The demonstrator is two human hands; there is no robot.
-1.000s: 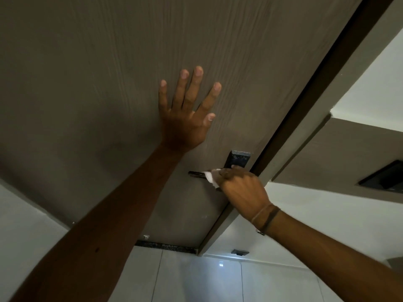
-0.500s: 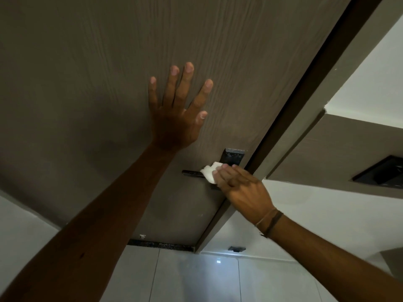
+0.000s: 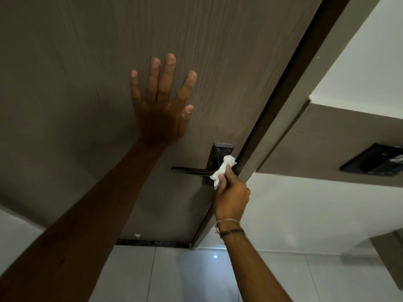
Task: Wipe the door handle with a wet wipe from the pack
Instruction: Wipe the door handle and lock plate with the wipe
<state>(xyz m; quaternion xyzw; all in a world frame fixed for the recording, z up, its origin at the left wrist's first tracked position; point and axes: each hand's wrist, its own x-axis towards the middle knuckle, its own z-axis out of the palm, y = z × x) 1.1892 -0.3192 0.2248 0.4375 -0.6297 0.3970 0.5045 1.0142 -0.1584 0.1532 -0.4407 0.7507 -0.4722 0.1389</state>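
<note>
A dark lever door handle (image 3: 189, 170) sticks out to the left from its black backplate (image 3: 219, 155) on a brown wood-grain door (image 3: 87, 62). My right hand (image 3: 232, 196) grips a crumpled white wet wipe (image 3: 223, 171) and presses it against the backplate where the lever joins it. My left hand (image 3: 162, 103) lies flat on the door above and left of the handle, fingers spread, holding nothing. The pack of wipes is not in view.
The door's edge and dark frame (image 3: 281, 101) run diagonally right of the handle. A brown panel with a black recessed fitting (image 3: 373, 160) stands at right on a white wall. Glossy pale floor tiles (image 3: 178, 275) lie below.
My right hand has slid the wipe from the lever's shaft rightward onto the backplate and turned more upright. More of the lever is now uncovered. My left hand stays flat on the door.
</note>
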